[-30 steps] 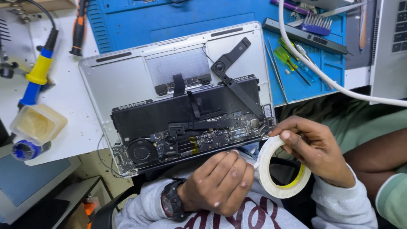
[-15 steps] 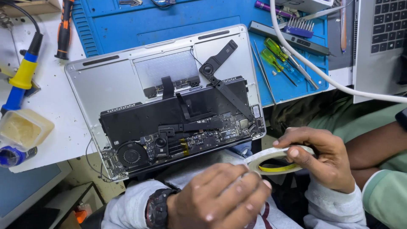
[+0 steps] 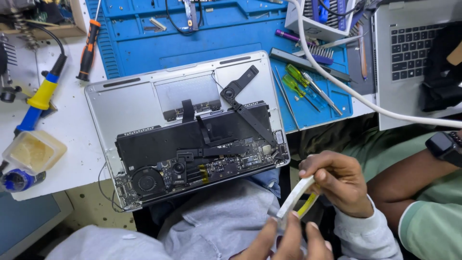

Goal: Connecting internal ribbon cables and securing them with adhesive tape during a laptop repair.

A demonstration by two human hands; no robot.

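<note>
Right hand: the right hand (image 3: 342, 185) is curled round the upper rim of a roll of tape (image 3: 296, 198), thumb and fingers closed on its edge, holding it low in front of the person's lap.
Left hand: the left hand (image 3: 288, 238) comes up from the bottom edge of the view, fingertips pinched together at the lower rim of the roll; whether they grip a loose end or only the roll's edge cannot be told.
Roll of tape: pale outside, yellow on the inner core, seen nearly edge-on and tilted, off the desk (image 3: 67, 130), just below and to the right of the opened laptop (image 3: 144, 103).
Handling, weight: it is probably light, a ring one hand can carry.
Handling, stiffness: the wound roll looks firm, likely keeping its shape under a pinch, while a freed strip would be limp and prone to curl onto itself.
Handling, surface: the outer face appears smooth; the underside of a peeled strip would be sticky and cling to skin.
Where to hold: across the rim, thumb in the core and fingers outside, leaving the other hand free to pick at the end with a nail.
Nearby: the laptop lies with its back cover off, fan (image 3: 147, 183) and circuit board showing; green screwdrivers (image 3: 301, 84) rest on a blue mat (image 3: 202, 38).
Other person: a forearm with a dark wristwatch (image 3: 442, 147) lies at the right, well apart from the roll.
</note>
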